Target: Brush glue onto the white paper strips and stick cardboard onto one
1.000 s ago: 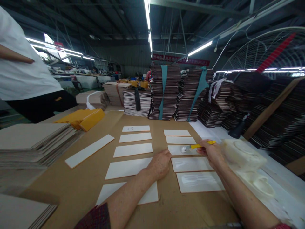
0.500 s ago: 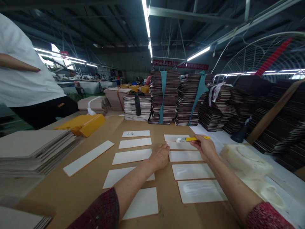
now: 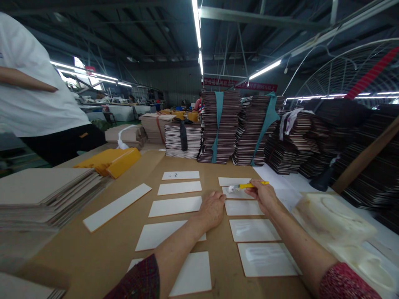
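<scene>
"Brown surface (image 3: 222, 257): where's open room?"
"Bare between two columns of white strips (image 3: 179, 187); tied stacks (image 3: 230, 128) wall its far edge."
"Your hands?"
"My right hand (image 3: 263, 195) grips a yellow brush (image 3: 246, 186) over the right column's second-farthest strip (image 3: 241, 194); my left hand (image 3: 213, 209) sits at that one's left edge, grasp unclear."

The right hand (image 3: 261, 194) pinches a yellow-handled paintbrush (image 3: 244, 186) over a white strip (image 3: 237, 195); left of that grip lies the left hand (image 3: 213, 209).
</scene>
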`<state>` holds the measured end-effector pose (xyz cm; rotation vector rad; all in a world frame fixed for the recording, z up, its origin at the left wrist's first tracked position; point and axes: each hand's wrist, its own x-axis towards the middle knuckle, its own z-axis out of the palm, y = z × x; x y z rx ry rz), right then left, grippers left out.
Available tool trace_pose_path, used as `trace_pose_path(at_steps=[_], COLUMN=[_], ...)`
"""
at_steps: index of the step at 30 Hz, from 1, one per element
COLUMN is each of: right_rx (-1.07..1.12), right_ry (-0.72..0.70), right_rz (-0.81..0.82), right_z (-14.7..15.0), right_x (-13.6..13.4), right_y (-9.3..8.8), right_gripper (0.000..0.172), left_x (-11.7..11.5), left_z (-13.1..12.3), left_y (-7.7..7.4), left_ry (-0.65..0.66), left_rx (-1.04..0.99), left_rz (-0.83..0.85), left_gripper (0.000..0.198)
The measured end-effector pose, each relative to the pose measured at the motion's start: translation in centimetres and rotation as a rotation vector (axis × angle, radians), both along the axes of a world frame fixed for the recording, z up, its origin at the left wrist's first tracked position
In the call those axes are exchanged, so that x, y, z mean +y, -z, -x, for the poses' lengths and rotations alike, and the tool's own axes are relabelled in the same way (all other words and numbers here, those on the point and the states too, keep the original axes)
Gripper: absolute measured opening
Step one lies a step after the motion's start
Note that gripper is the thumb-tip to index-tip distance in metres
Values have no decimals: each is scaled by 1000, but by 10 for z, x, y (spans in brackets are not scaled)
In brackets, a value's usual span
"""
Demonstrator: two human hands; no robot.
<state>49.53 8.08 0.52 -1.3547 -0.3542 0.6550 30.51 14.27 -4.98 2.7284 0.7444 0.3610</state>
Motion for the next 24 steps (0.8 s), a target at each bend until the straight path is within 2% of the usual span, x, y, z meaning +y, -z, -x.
trace_pose_path(at_steps=[10, 19, 24], right_rx=[-27, -98, -100], right_ry=[-23, 71, 37], right_rz=[25, 97, 98], right_z=[4, -22, -7], right_x=[4, -3, 5], right_y=[5, -3, 0], right_gripper=[16, 16, 10], left_x=[-1, 0, 1], left_z=[0, 0, 0], left_y=[-1, 1, 4], left_ry=[-20, -2, 18], left_rx=[6, -18, -35], left_rz=[1, 6, 1], left_gripper=[37, 36, 39])
